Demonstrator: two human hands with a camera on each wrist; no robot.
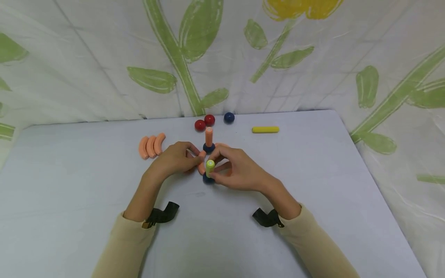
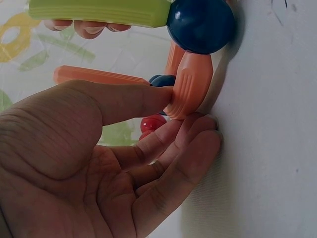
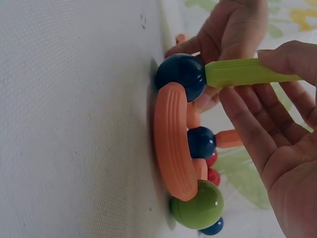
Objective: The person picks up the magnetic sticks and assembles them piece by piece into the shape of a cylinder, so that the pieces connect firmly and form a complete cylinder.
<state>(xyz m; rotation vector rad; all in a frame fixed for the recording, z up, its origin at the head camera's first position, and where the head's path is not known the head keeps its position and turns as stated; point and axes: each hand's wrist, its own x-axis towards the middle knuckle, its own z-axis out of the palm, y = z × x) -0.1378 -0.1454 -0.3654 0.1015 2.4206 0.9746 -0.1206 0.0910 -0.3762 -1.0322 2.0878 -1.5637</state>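
Right hand [image 1: 240, 170]: thumb and fingers pinch the green rod [image 1: 210, 170]. Left hand [image 1: 175, 158]: thumb and fingers grip the left curve [image 2: 194, 84], other fingers loosely bent beneath it.

Green rod: foot meets the near ball [image 3: 181, 77], blue, on the worktop [image 1: 87, 185]. Long axis about vertical, pale end face up. Left curve: near end meets the near ball; long axis runs away from the wearer, low over the worktop. Whether its far end is seated, cannot tell.

Farther out: right curve [image 3: 171, 141] spans near ball to green ball [image 3: 198, 206]. Far ball [image 1: 208, 148], also blue, carries an upright orange rod [image 1: 209, 137]; a back curve [image 1: 221, 144] runs off its right side.

Progress, judged: low frame largely joined, two uprights placed, one in the fingers. Unattached: three spare curves [image 1: 150, 146] at left, two red balls [image 1: 200, 125] and a spare blue ball [image 1: 229, 117] behind, yellow rod [image 1: 265, 129] at right.
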